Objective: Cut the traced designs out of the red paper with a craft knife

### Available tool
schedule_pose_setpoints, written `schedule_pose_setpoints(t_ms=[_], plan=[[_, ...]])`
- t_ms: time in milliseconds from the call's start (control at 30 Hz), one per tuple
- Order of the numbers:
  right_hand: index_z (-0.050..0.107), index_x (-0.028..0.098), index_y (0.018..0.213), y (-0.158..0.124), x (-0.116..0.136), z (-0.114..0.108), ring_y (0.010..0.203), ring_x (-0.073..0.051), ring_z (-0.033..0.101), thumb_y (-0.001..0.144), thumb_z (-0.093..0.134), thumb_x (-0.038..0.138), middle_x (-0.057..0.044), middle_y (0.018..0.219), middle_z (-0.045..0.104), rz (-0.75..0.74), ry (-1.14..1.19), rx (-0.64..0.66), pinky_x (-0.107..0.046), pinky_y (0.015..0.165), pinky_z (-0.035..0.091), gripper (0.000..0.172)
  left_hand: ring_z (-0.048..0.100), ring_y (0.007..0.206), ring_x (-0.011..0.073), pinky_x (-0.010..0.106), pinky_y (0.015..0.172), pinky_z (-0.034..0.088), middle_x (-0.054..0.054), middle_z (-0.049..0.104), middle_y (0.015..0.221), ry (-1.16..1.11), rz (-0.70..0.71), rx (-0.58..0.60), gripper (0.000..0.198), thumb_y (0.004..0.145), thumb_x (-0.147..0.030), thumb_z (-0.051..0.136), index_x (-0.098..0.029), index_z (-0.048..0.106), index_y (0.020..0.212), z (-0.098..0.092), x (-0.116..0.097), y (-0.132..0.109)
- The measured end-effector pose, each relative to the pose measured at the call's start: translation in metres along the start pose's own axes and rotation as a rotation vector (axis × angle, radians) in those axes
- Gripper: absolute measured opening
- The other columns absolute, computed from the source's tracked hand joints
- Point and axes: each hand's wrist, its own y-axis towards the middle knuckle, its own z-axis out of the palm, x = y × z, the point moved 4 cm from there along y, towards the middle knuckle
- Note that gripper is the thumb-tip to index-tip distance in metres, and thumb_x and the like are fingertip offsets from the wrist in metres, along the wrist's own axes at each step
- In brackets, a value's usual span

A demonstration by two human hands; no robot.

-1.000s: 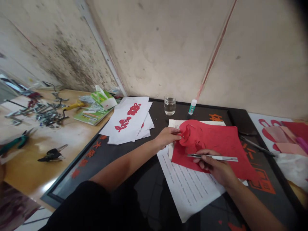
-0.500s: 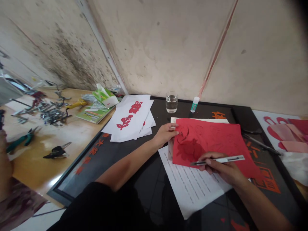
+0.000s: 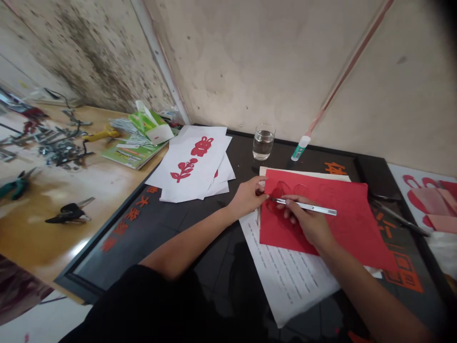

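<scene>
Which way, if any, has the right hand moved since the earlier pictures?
Yes. The right hand with the craft knife moved away and left, toward the water glass, nearer the left hand.

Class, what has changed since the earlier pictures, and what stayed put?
The right hand, still gripping the knife, moved up-left across the red paper to beside the left hand. The paper's lifted corner now lies flat. The left hand, glass and glue stick stayed put.
</scene>
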Motion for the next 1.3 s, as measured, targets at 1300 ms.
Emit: schedule_pose_setpoints(t_ms=[1300], plan=[[0.069,0.021,0.085,0.009,-0.005,0.004,0.056,-0.013,0.059,0.078,0.067,0.033,-0.002,0.066,0.069,0.118,0.050,-0.021,-0.021,0.046,0.043,0.014,0.063,0.089,0.0200,0.031,0.079,0.046,0.004,0.065,0.094,0.375,-0.026,0.078,0.039,0.079,-0.006,0.053,-0.019,0.047,0.115,0.006,-0.005,0.001]])
